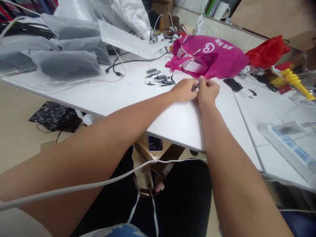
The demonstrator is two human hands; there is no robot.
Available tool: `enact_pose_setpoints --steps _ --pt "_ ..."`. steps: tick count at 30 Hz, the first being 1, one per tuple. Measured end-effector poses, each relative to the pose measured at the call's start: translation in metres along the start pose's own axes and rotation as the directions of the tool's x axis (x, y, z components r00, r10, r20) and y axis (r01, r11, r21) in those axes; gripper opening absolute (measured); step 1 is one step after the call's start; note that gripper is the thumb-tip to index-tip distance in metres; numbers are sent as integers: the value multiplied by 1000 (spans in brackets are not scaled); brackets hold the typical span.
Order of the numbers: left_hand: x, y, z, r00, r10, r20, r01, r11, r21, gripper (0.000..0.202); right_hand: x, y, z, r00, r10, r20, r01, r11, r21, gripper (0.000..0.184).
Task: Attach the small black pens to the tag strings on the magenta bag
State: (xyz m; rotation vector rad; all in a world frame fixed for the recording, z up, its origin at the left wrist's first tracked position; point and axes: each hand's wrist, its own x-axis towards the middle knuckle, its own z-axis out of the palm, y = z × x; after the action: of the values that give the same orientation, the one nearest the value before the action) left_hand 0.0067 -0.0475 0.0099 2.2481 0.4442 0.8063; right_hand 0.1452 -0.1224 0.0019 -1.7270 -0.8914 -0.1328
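Note:
My left hand point(184, 90) and my right hand point(207, 91) meet on the white table point(177, 115), both closed. Between their fingers shows a small piece of a dark pen point(196, 87); most of it is hidden by the fingers. Just left of the hands lies a loose group of black, grey and clear pens and pen parts point(160, 78). Behind the hands sits a magenta cloth bag point(228, 57) with a white box point(195, 66) in its opening.
Several frosted plastic bags point(69, 64) with dark contents fill the left. Black USB cables point(118, 73) trail behind the pens. At right are a black strap-like item point(233, 85), a yellow coiled object point(296, 82) and a plastic-wrapped pack point(288, 148). A phone point(155, 143) lies below the table edge.

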Motion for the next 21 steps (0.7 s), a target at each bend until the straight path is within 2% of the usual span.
enact_pose_setpoints --steps 6,11,21 --pt "2 -3 -1 1000 -22 -3 22 999 -31 38 -3 -6 -3 1000 -11 20 11 1000 0 64" --pt "8 -10 2 1000 10 -16 -11 998 -56 35 3 0 -2 1000 13 25 -12 999 -35 64" --pt "12 -19 3 998 35 -47 -40 995 -95 34 6 6 0 1000 -18 16 19 995 -94 57"
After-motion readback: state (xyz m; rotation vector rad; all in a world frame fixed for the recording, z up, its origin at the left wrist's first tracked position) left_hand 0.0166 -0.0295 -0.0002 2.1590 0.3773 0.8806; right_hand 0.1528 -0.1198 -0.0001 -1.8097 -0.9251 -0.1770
